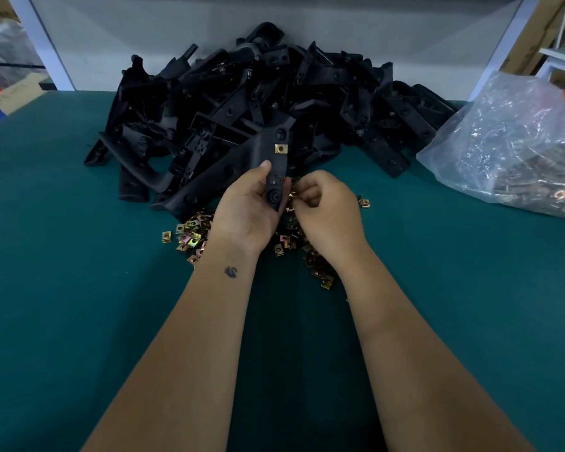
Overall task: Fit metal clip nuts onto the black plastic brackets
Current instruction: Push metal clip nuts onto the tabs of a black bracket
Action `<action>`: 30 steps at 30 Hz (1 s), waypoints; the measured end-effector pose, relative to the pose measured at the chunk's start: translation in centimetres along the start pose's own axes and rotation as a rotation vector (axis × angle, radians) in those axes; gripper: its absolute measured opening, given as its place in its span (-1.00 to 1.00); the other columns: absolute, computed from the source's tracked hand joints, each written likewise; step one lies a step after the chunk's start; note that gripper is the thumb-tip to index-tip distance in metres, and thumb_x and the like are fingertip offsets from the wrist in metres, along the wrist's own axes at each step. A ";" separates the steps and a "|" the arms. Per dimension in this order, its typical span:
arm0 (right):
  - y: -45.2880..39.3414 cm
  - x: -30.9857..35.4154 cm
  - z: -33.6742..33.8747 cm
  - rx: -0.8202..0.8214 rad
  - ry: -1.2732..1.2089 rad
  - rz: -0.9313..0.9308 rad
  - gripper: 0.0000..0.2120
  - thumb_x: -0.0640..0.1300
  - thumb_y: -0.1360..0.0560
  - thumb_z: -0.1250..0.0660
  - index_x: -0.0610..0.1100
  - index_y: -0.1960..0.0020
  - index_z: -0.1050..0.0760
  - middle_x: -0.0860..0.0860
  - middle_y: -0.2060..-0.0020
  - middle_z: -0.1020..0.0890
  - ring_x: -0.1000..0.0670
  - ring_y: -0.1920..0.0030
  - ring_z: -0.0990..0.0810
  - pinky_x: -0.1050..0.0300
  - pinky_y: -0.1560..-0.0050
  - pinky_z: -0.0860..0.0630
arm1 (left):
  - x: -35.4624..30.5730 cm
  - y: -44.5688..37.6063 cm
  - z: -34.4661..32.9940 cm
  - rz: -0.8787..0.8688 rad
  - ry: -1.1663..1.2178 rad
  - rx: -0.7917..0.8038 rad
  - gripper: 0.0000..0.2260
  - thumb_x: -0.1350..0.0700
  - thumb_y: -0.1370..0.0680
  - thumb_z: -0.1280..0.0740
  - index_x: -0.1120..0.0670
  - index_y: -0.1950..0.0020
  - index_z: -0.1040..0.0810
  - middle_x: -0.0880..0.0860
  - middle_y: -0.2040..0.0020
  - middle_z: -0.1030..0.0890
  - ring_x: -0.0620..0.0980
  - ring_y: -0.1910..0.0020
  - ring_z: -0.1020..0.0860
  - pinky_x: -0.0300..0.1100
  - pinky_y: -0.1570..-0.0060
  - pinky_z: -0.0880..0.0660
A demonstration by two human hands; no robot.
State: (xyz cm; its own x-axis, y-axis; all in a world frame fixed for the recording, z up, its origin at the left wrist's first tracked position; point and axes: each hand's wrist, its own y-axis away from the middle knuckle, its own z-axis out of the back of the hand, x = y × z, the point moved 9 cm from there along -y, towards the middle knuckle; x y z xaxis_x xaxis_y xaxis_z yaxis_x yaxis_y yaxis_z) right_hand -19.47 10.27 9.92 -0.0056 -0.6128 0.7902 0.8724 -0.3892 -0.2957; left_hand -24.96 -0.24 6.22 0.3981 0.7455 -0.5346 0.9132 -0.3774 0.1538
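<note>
Table [62,256]: one, green-topped, filling most of the frame; far edge along the upper part, against a pale wall panel. Broad bare stretches at left, at lower left and at lower right of the frame.

Bracket pile [258,102]: one heap of black plastic brackets at upper centre, too many and too tangled to count; reaching back to the far edge, spilling forward towards frame centre.

Plastic bag [516,151]: one, clear, crumpled, at the right edge of the frame, part-filled with small metal pieces; just beside the pile's right end.

Left hand [245,210]: one, at frame centre; grip closed around the lower end of a single bracket [276,158], thumb on its front, bracket held roughly upright above the table.

Right hand [327,207]: one, just right of the left; grip curled, fingertips pinching one small clip nut [292,194] close against the bracket's lower edge.

Fitted clip nut [281,148]: one, brass-coloured, seated on the held bracket's upper part.

Loose clip nuts [190,234]: one scatter on the table under and around both wrists, dozens, uncounted; one stray [364,202] to the right.
</note>
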 end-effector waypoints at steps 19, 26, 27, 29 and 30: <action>-0.3 -1.2 1.2 -0.055 -0.634 -0.137 -0.85 -0.31 -0.55 -0.32 -0.12 0.02 -0.63 0.03 0.19 -0.67 0.23 0.25 -0.60 0.38 0.17 -0.51 | 0.7 0.2 -0.5 -0.022 -0.044 0.024 -0.74 0.40 -0.53 -0.32 0.33 -0.22 -0.49 0.17 0.11 -0.64 0.03 0.07 -0.66 -0.20 0.12 -0.63; -0.3 -0.6 1.4 -0.048 -0.591 -0.097 -0.82 -0.30 -0.53 -0.36 -0.08 0.07 -0.68 0.10 0.23 -0.69 0.27 0.25 -0.59 0.39 0.17 -0.49 | 0.2 0.2 -0.2 -0.077 -0.118 -0.002 -0.41 0.42 -0.50 -0.35 0.33 -0.51 -0.25 0.11 0.08 -0.59 -0.03 0.06 -0.63 -0.24 0.09 -0.61; -0.2 -0.5 1.4 -0.047 -0.572 -0.084 -0.82 -0.30 -0.52 -0.36 -0.07 0.08 -0.68 0.12 0.24 -0.69 0.28 0.23 -0.59 0.40 0.14 -0.49 | 0.2 0.2 -0.2 -0.081 -0.125 -0.001 -0.42 0.42 -0.50 -0.35 0.31 -0.50 -0.27 0.10 0.06 -0.59 -0.04 0.05 -0.63 -0.24 0.08 -0.61; -0.2 -0.3 1.3 -0.049 -0.546 -0.069 -0.82 -0.30 -0.52 -0.38 -0.06 0.07 -0.68 0.12 0.21 -0.70 0.26 0.17 -0.61 0.36 0.07 -0.51 | 0.3 0.2 -0.1 -0.080 -0.126 -0.007 -0.44 0.44 -0.51 -0.34 0.28 -0.49 -0.30 0.09 0.02 -0.60 -0.05 0.02 -0.64 -0.24 0.07 -0.61; -0.2 -0.3 1.4 -0.055 -0.532 -0.061 -0.83 -0.30 -0.52 -0.38 -0.06 0.06 -0.68 0.10 0.18 -0.70 0.23 0.13 -0.63 0.33 0.03 -0.54 | 0.3 0.2 0.0 -0.076 -0.123 -0.013 -0.44 0.44 -0.50 -0.35 0.27 -0.49 -0.31 0.10 -0.01 -0.60 -0.06 0.02 -0.64 -0.24 0.08 -0.61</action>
State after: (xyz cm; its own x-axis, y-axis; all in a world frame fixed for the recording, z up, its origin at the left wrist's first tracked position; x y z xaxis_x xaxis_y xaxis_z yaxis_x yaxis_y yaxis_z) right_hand -18.94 11.44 10.49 0.2049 -0.1607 0.9655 0.8511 -0.4579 -0.2568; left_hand -24.67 -0.04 6.09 0.3153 0.6981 -0.6428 0.9415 -0.3152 0.1194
